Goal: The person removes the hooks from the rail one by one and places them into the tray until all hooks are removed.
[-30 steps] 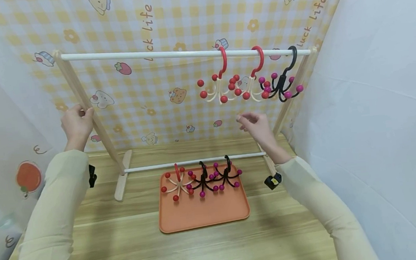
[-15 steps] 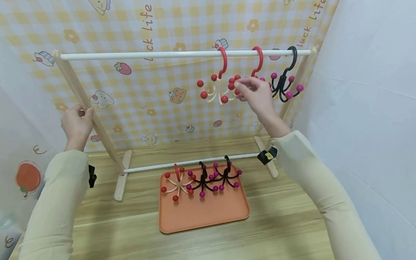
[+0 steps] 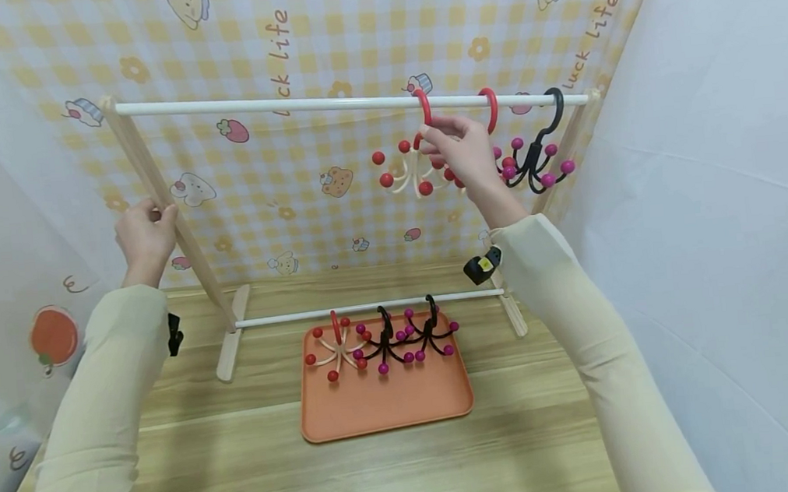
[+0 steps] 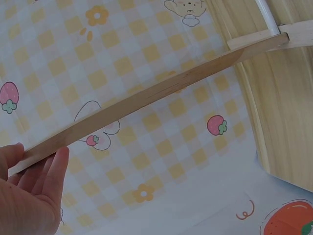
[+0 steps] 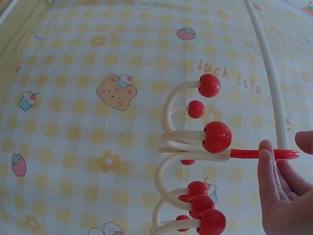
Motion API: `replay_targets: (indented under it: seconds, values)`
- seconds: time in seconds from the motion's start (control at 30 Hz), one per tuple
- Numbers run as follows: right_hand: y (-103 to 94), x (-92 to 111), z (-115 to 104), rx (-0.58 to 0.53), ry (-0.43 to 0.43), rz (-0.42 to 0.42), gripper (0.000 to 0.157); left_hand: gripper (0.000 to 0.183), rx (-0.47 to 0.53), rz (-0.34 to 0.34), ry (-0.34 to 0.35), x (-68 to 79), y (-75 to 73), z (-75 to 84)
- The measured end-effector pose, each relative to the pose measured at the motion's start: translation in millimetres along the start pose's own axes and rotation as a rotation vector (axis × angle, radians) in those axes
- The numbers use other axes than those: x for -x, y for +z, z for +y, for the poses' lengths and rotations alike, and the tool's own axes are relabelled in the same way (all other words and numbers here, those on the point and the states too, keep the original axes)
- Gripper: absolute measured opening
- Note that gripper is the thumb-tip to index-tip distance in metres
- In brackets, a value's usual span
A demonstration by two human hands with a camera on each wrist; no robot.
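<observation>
Your right hand (image 3: 459,153), fingers straight, was around a red hook (image 5: 243,153) below the rod (image 3: 248,105); your left hand (image 3: 147,235) gripped the post (image 3: 138,155).

glossy plastic hook (image 5: 244,153), smooth wooden post (image 4: 146,99)

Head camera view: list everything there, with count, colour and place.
Table: one, wood-coloured, below
Rack: one, pale wood and white, on table
Tray: one, orange, on table
Red-hooked hangers: three, cream and red, two on top rail, one in tray
Black hangers: three, black and magenta, one on top rail, two in tray
Patterned cloth: one, yellow and white, behind rack
Side cloths: two, whitish, left and right
Wrist devices: two, black, beside sleeves
Sleeves: two, cream, on both arms
Left hand: one, bare, gripping left post
Right hand: one, bare, at leftmost red hook
</observation>
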State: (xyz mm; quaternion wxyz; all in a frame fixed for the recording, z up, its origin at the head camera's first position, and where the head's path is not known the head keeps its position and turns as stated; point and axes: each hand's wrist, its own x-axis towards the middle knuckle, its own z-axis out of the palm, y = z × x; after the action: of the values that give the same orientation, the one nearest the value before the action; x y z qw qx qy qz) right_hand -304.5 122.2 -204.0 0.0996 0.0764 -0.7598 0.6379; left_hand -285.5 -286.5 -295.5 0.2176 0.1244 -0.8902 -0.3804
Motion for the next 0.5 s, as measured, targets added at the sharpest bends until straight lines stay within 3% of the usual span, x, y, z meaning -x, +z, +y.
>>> replay_targets:
  seconds: [0.5]
  values:
    - [7.2,-10.7,-6.7,-0.076,0.043,0.022,0.024,0.034,0.011,-0.003,-0.009,1.0,-0.1,1.0]
